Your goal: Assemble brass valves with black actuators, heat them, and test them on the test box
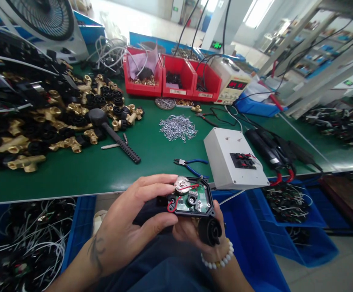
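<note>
1. Here, above your lap (164,269) at the green workbench's (152,164) front edge, you hold an open black circuit-board housing (184,202) face up, presumably to keep its red wires (191,187) in view.
2. Your left hand (134,209) pinches the housing's left end between fingers and thumb, touching the round metal motor can (181,184), likely for steadiness.
3. Your right hand (191,234) grasps it from beneath, apparently bearing the weight beside a notched black collar (207,232).
4. Blue-handled side cutters (184,163) lie just beyond, seemingly for easy reach.
</note>
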The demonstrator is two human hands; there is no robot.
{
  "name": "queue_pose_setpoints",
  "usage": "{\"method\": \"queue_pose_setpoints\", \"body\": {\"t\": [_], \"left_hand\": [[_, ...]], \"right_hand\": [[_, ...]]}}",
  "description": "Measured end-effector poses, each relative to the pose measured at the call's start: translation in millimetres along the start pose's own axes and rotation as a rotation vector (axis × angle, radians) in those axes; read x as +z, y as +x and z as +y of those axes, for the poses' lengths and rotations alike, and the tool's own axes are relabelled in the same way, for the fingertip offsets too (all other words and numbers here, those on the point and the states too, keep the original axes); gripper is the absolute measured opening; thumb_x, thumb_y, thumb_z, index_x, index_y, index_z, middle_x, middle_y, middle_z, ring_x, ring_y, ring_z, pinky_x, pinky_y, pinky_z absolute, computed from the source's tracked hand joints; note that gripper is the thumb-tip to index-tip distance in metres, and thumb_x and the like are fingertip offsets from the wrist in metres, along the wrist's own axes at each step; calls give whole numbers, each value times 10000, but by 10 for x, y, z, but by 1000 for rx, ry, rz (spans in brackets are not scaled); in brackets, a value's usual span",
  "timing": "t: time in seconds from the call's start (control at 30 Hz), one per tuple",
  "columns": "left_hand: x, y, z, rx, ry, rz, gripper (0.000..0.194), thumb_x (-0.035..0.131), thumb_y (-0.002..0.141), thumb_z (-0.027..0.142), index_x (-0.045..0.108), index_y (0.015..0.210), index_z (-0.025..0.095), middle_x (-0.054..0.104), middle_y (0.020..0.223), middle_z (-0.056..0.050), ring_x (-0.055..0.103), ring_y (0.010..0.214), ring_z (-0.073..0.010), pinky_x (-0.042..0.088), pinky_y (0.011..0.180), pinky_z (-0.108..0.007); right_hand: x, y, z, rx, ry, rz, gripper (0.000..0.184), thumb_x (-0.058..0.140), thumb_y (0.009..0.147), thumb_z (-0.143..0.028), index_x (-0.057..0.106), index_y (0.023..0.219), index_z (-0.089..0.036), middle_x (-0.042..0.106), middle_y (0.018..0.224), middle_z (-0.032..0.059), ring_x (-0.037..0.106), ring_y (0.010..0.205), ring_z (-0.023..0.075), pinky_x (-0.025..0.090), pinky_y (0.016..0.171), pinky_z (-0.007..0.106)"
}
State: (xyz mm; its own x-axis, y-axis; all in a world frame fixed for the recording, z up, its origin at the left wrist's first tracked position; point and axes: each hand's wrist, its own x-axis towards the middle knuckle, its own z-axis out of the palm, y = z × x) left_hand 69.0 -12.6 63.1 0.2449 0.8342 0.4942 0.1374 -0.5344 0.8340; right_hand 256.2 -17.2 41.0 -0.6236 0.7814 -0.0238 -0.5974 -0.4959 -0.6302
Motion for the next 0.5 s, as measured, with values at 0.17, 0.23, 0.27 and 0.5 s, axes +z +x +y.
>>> {"method": "queue_pose_setpoints", "body": {"t": [0.17,0.23,0.27,0.5], "left_hand": [[4,-21,48,-104,47,88,299,676,906,229,597,1192,266,581,1250,20,567,1178,-84,496,1007,-161],[-9,1,79,-145,88,88,272,636,935,240,603,1202,279,583,1272,35,570,1176,-60,489,994,-125],[-15,17,95,-154,118,88,249,624,943,244,614,1189,279,588,1279,44,571,1175,-47,473,999,-105],[17,91,154,-207,44,163,84,575,966,218,613,891,220,612,1018,55,595,955,-21,470,846,-73]], "right_hand": [[22,8,27,-72,-94,31,558,542,894,-680,653,929,-135,422,444,-47,249,383,78,271,501,238],[26,6,35,-79,-153,37,539,566,876,-676,640,954,-147,455,475,-36,283,386,78,268,481,233],[30,2,41,-81,-168,38,524,574,872,-669,634,948,-154,463,486,-31,297,389,77,265,471,229],[93,-31,46,-48,-195,174,544,668,794,-664,646,1024,-172,516,607,-3,335,431,70,261,426,204]]}}
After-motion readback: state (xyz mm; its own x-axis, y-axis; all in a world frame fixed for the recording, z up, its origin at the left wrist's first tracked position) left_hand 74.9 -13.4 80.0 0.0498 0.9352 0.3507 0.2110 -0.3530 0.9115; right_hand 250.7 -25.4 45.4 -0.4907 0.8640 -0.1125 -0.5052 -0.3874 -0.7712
